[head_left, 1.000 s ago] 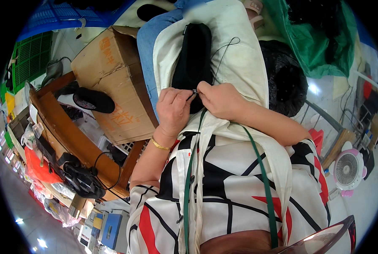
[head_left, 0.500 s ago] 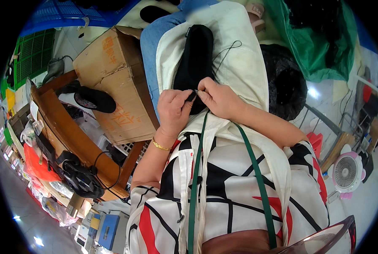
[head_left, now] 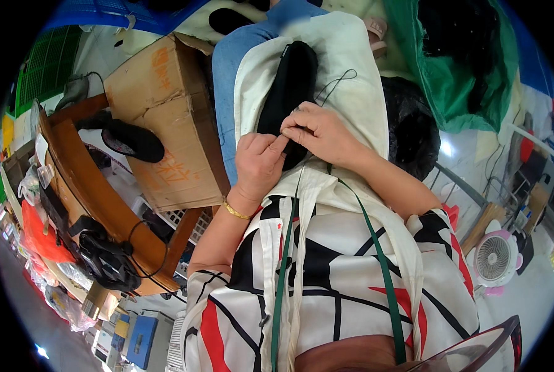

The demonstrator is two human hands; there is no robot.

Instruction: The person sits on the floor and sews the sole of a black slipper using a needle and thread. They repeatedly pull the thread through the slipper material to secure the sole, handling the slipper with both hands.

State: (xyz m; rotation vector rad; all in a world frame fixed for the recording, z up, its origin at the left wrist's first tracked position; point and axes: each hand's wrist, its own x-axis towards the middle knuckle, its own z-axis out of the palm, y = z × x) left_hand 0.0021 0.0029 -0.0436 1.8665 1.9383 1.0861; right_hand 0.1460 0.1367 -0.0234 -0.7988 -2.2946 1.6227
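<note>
1. Plainly spread over the lap, beneath the black shoe (head_left: 292, 80): white apron (head_left: 367, 105).
2. Standing left of the shoe: brown cardboard box (head_left: 178, 118), creased and marked in orange.
3. Slanting in from the shoe's near right: right forearm (head_left: 395, 177), elbow bent outward.
4. Rising more steeply from the shoe's near left: left forearm (head_left: 218, 239).
5. On the apron itself: shoe lying lengthwise, far end uncovered, near end partly under both hands.
6. Across the shoe's near right edge: right hand (head_left: 323, 130), back upward, fingers curled, thumb and forefinger narrowed to a pinch.
7. At the shoe's near left edge: left hand (head_left: 259, 158), knuckles bent, fingertips bunched close against the right ones; cannot tell exactly what between them, too small.
8. Nearer than the shoe, around the left wrist: gold bracelet (head_left: 235, 212).
9. Looped just right of the shoe: dark thread (head_left: 338, 80).
</note>
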